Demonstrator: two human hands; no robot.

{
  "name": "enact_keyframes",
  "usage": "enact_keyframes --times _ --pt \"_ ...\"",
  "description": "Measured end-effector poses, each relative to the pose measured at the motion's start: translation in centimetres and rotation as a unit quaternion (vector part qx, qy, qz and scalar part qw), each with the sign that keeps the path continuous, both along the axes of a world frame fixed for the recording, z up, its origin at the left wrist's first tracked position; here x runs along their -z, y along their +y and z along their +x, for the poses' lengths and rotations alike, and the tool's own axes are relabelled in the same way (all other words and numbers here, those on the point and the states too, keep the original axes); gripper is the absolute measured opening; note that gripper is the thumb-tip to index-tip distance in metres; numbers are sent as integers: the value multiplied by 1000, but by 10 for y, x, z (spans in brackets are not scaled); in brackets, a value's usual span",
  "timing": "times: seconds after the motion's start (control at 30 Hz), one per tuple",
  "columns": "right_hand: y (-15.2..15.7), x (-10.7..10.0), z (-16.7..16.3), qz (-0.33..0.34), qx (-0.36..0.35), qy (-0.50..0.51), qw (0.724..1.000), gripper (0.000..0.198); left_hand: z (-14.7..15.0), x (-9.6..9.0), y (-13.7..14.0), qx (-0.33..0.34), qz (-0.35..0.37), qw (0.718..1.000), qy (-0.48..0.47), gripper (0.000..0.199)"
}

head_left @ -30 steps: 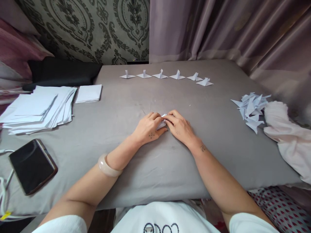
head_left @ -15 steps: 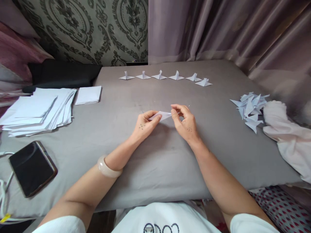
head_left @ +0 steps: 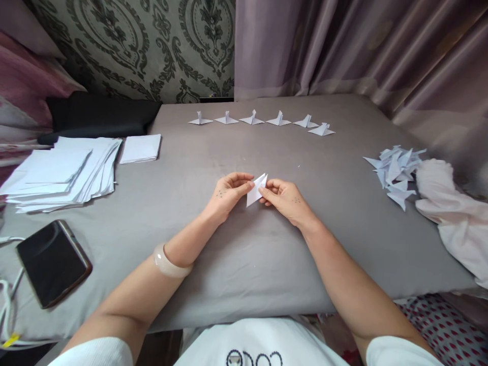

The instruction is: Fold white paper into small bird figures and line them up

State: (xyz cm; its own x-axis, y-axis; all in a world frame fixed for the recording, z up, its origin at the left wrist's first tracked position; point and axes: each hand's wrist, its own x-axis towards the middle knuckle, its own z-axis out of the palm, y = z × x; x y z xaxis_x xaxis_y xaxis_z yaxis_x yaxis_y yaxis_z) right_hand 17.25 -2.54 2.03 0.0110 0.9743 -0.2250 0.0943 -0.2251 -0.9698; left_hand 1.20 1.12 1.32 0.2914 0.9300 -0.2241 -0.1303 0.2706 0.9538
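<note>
Grey surface [head_left: 183, 173], both hands [head_left: 231, 193] [head_left: 286, 201] pinching folded paper [head_left: 255, 191]

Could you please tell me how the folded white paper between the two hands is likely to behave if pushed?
The folded paper, pinched by the left hand and right hand, is probably light, being small and thin-looking. Its straight folded edges suggest some stiffness, though its narrow tips would likely bend easily.
</note>
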Motion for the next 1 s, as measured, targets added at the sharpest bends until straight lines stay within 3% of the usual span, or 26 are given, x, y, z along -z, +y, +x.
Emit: enact_keyframes --times 0.23,0.43,0.53,0.67,0.8,1.0 --pt "0 11 6 73 22 -219 973 20 1 6 -2 38 117 980 159 17" --pt "-1 13 1 130 6 -349 928 10 0 7 -4 53 277 896 343 15" --pt "-1 13 3 153 -12 -371 916 11 -2 9 -4 79 331 869 359 18" --pt "-6 6 13 152 -95 -366 913 24 -6 7 -7 132 365 847 363 27" --pt "-11 -5 20 133 -144 -357 913 26 -9 1 -9 160 358 844 365 29" --pt "-7 -3 21 126 -136 -339 922 15 -10 -3 -4 156 319 866 352 11"
